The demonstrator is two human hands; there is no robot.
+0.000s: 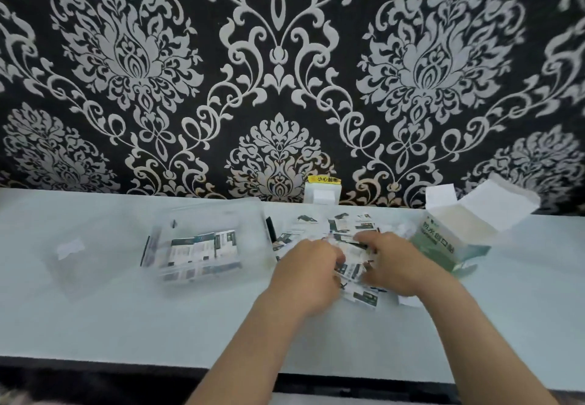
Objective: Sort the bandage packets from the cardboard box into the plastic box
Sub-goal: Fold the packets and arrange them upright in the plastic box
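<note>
My left hand [308, 273]: fingers curled, pinching small black-and-white bandage packets [357, 270] from the loose pile.
My right hand [392, 265]: fingers bent on the same pile; the grip I cannot tell, blurred.
Pile: on the pale worktop [126, 325], between the two boxes.
Clear plastic box [215, 218]: left of the pile, some packets inside.
Green-white cardboard box [437, 243]: right of it, flaps open.

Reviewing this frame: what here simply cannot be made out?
All in the head view:
1. Whether the left hand or right hand grips anything: the fingertips are buried among the loose packets and motion-blurred.
2. Print on the sorted packets in the plastic box: too small and blurred.
3. Whether the cardboard box is empty: its near wall hides the bottom.
</note>
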